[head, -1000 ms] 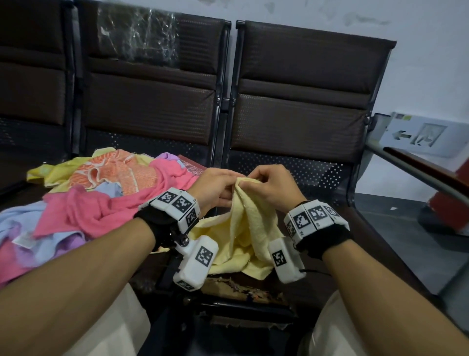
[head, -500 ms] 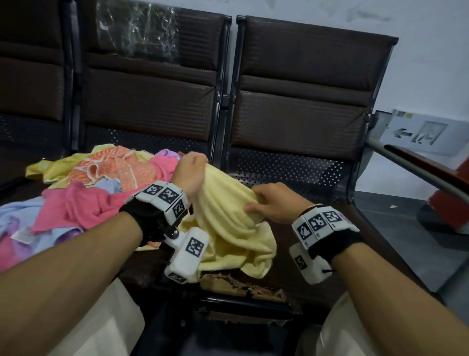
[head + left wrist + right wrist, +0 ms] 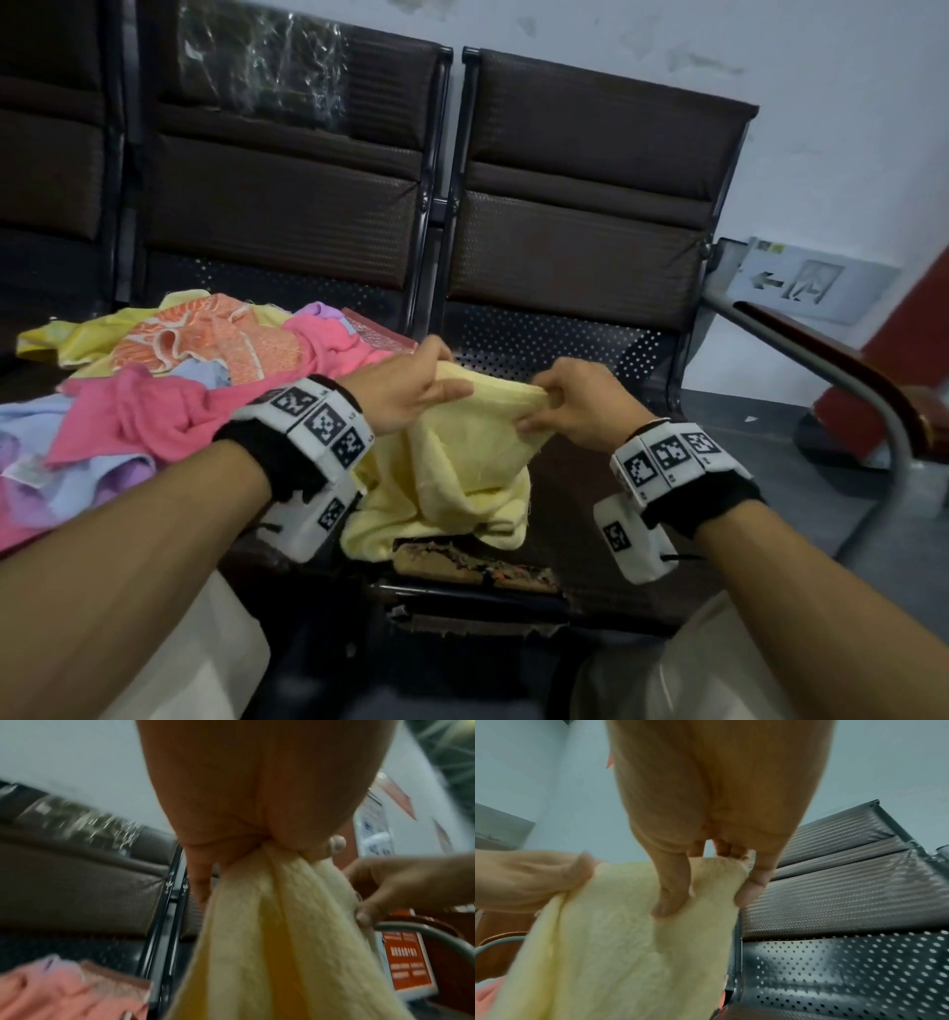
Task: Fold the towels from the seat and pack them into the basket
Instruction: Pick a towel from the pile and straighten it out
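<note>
Three dark padded seats make up the bench [image 3: 590, 514], with perforated metal below each backrest and a torn front edge on the right-hand seat. On the seat to the left lies a loose heap of towels [image 3: 169, 390], pink, orange-patterned, yellow, pale blue and lilac, crumpled and overlapping. At the bench's right end a grey metal armrest [image 3: 847, 390] curves down, and behind it a grey sign with an arrow [image 3: 806, 280] leans on the wall.

Just right of the heap, over the right-hand seat, is the pale yellow towel [image 3: 462, 462]. Its top edge runs roughly level, left to right, between the two hands, lifted clear of the seat; the rest hangs down in folds, and its bunched lower end rests on the seat near the torn edge.

The left hand [image 3: 411, 390] grips the towel's left end, fingers curled round gathered cloth. The right hand [image 3: 575, 406] pinches the right end of the same edge, thumb in front and fingers behind. The hands are near each other but apart
</note>
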### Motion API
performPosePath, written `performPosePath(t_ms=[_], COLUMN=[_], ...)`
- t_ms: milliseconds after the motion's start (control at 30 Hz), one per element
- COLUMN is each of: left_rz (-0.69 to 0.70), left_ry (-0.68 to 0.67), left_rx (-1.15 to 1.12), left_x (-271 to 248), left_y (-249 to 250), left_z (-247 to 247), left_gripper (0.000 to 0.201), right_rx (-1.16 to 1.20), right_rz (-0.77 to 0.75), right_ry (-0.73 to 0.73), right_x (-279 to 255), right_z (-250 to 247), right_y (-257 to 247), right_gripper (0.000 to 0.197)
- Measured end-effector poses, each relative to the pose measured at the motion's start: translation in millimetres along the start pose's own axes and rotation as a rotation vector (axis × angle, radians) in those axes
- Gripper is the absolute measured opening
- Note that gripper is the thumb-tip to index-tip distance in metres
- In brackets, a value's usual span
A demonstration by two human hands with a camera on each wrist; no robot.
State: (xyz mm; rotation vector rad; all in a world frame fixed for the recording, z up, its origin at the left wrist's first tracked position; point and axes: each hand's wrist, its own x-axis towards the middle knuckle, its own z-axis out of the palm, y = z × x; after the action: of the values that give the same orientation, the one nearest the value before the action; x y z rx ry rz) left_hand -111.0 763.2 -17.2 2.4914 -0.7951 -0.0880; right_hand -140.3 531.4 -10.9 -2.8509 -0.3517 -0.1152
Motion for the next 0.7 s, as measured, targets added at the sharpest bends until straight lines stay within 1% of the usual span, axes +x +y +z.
performPosePath(t_ms=[33, 67, 133, 200, 267, 367, 433, 467, 567, 633, 700], left_rz=[0.006, 0.013, 0.017, 0.038, 0.047, 0.036, 0.035, 0.031, 0.006, -0.005, -0.020], left_ry=[-0.042, -0.067, -0.055, 0.050, 0.172, 0.324, 0.405, 0.428, 0.437, 0.467, 0.530], left_rx=[0.041, 0.033, -0.029, -0.039, -0.011, -0.022, -0.082, -0.121, -0.130, -0.113, -0.124], left_x=[-2, -3, -5, -5, -4, -1, 3, 6, 17, 27, 38], left_y=[-2, 0, 5, 11, 19, 30, 38, 41, 47, 48, 49], left_z=[0, -1, -3, -10, -19, -42, -60, -69, -86, -93, -99], left_gripper=[0.044, 0.043, 0.037, 0.031, 0.033, 0.032, 0.028, 0.025, 0.017, 0.014, 0.010], right_rx=[-0.025, -0.052, -0.069, 0.008, 0.093, 0.136, 0.203, 0.278, 0.467, 0.526, 0.562], right_rz=[-0.004, 0.004, 0.032, 0.061, 0.075, 0.058, 0.082, 0.101, 0.156, 0.184, 0.225], right_ry=[0.033, 0.057, 0.086, 0.134, 0.206, 0.378, 0.502, 0.561, 0.678, 0.709, 0.716], right_x=[-1, -3, -10, -15, -17, -16, -13, -10, 3, 15, 26], right_z=[-1, -4, -12, -24, -42, -72, -92, -101, -119, -123, -124], right_y=[-1, -1, -3, -8, -12, -22, -28, -30, -31, -29, -25], right_gripper=[0.033, 0.034, 0.028, 0.022, 0.018, 0.009, 0.005, 0.006, 0.023, 0.025, 0.022])
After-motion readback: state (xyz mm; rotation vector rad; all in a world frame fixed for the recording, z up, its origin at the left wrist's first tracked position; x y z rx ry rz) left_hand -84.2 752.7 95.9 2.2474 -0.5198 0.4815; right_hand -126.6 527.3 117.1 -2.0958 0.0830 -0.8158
